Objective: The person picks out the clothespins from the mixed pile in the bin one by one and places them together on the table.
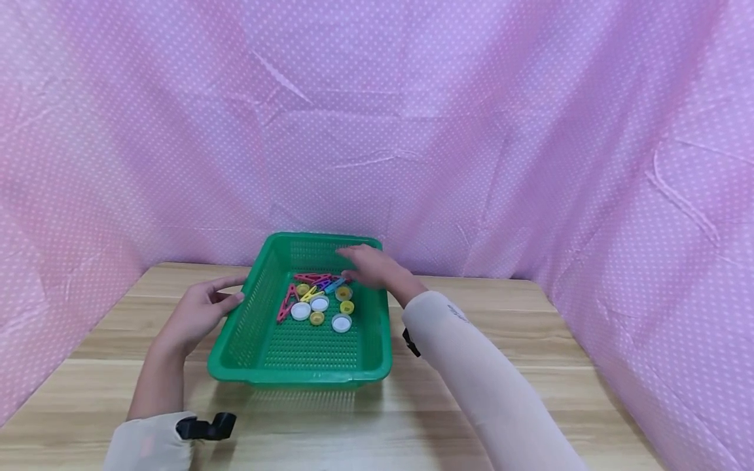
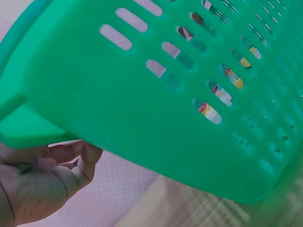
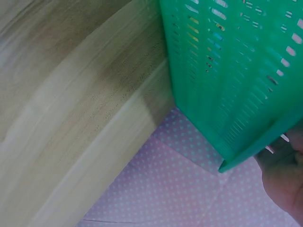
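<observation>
A green plastic basket with perforated walls stands on the wooden table. My left hand holds its left rim; in the left wrist view the fingers are curled beneath the rim. Over the right rim reaches my right hand, fingers extended inside the far right part of the basket. Its thumb is close to a blue clothespin; contact cannot be told. Pink clothespins, a yellow clothespin, white caps and yellow caps lie on the basket floor. The right fingertips are hidden in the right wrist view.
The wooden table extends to both sides of the basket and in front of it. A pink polka-dot cloth hangs behind and at the sides, close to the basket's far end. Black straps are on both wrists.
</observation>
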A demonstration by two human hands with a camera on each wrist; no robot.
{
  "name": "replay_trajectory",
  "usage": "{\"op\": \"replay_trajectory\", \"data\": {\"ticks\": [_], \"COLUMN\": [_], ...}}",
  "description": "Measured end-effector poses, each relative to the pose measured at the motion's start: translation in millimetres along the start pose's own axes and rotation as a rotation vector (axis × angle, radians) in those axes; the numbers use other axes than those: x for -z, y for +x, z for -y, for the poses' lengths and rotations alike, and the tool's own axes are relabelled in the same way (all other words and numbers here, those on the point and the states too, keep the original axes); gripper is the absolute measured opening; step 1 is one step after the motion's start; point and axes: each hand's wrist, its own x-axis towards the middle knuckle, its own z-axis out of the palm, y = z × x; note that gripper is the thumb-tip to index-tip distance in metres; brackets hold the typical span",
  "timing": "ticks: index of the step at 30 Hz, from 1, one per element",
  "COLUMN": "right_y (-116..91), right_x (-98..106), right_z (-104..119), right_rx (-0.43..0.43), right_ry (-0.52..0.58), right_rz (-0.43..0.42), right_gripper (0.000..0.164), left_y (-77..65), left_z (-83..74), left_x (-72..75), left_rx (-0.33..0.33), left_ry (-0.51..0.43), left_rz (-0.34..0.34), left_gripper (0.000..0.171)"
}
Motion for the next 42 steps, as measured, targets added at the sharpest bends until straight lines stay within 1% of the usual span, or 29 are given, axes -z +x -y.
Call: {"op": "replay_trajectory", "data": {"ticks": [3, 6, 10, 19, 22, 34, 42], "right_y": [5.3, 10.6, 16.8, 22.8, 24.3, 40.8, 46.2], "right_x": [-3.1, -5.6, -9.0, -16.2, -17.5, -21.6, -22.0], "right_z": [-0.2, -0.6, -3.6, -10.5, -10.4, -10.3, -14.4], "right_rx": [-0.003, 0.005, 0.014, 0.013, 0.021, 0.107, 0.065], "right_ry": [-0.007, -0.041, -0.065, -0.047, -0.066, -0.12, -0.101], "right_rz": [0.037, 0.073, 0.102, 0.178, 0.191, 0.215, 0.234], "right_gripper": [0.055, 0.054, 0.053, 0.046, 0.044, 0.038, 0.039], "left_y": [-0.4, -0.6, 0.4, 0.8, 0.9, -0.2, 0.1], "left_z": [1.5, 2.4, 3.3, 3.3, 4.1, 7.0, 7.7], "left_x": [0.5, 1.1, 1.0, -1.8, -2.1, 3.1, 1.2], "left_rx": [0.011, 0.019, 0.029, 0.025, 0.029, 0.048, 0.044], "left_ry": [-0.007, -0.011, -0.014, -0.05, -0.042, -0.002, -0.033], "left_rz": [-0.003, -0.006, -0.015, -0.001, 0.002, 0.007, 0.003], "left_gripper": [0.048, 0.049, 0.05, 0.049, 0.049, 0.053, 0.054]}}
